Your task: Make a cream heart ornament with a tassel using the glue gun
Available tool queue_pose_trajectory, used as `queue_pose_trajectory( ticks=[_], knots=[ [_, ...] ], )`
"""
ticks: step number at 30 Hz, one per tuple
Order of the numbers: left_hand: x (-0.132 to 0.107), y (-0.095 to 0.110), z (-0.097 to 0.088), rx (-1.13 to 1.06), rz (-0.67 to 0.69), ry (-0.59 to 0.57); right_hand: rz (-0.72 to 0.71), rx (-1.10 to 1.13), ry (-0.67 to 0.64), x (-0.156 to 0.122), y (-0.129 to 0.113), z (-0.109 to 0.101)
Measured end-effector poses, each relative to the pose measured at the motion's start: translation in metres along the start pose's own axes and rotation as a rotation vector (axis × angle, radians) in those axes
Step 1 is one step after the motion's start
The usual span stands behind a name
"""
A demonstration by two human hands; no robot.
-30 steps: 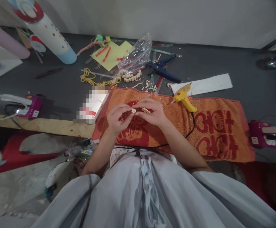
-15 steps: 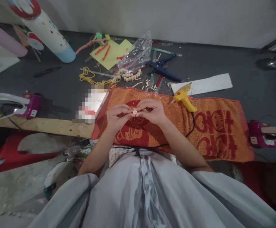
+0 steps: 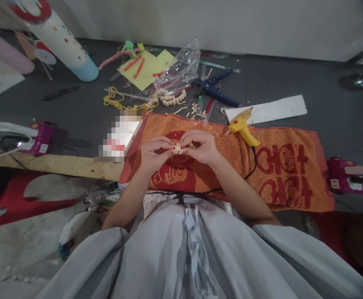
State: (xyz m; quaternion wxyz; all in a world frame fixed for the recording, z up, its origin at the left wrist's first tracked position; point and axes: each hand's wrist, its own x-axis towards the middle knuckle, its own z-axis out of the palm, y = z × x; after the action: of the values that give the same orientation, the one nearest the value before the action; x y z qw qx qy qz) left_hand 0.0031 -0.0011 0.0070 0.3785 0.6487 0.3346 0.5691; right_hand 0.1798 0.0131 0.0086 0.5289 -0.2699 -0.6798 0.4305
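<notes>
One small cream flower-shaped piece (image 3: 178, 148): over the towel, between the fingertips of both hands.
Left hand (image 3: 153, 153): thumb and fingers pinching the flower's left side.
Right hand (image 3: 202, 147): thumb and fingers pinching its right side; a cream ridged bit (image 3: 191, 145) shows among the fingers, partly hidden.
Orange terry towel with red lettering (image 3: 229, 151): beneath both hands, on the dark grey worktop (image 3: 293, 79).
Yellow glue gun with black cord (image 3: 243, 131): to the right of the right hand, partly over a long white strip (image 3: 275, 109).
Short cream sticks (image 3: 195, 110): scattered just beyond the towel.
Blue plier-like tool (image 3: 214, 91): farther back, near a clear crinkled plastic bag (image 3: 183, 66).
</notes>
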Motion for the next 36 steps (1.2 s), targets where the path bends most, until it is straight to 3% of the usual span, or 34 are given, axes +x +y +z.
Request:
queue_pose_trajectory(
  ticks=[9, 22, 30, 36],
  knots=[
    [0.0016, -0.0016, 0.0010, 0.035, 0.102, 0.001, -0.061, 0.043, -0.012, 0.0028, -0.0008, -0.0042],
    [-0.0018, -0.0008, 0.0034, -0.043, 0.000, 0.027, -0.129, -0.003, 0.002, 0.0015, -0.0050, 0.0023],
    [-0.0019, -0.0015, 0.0041, -0.054, 0.051, 0.017, -0.108, 0.012, -0.007, 0.0007, -0.0026, 0.0018],
    [0.0011, -0.0041, 0.0018, 0.091, 0.168, -0.006, -0.141, -0.009, 0.015, 0.0031, -0.0048, -0.0039]
  ],
)
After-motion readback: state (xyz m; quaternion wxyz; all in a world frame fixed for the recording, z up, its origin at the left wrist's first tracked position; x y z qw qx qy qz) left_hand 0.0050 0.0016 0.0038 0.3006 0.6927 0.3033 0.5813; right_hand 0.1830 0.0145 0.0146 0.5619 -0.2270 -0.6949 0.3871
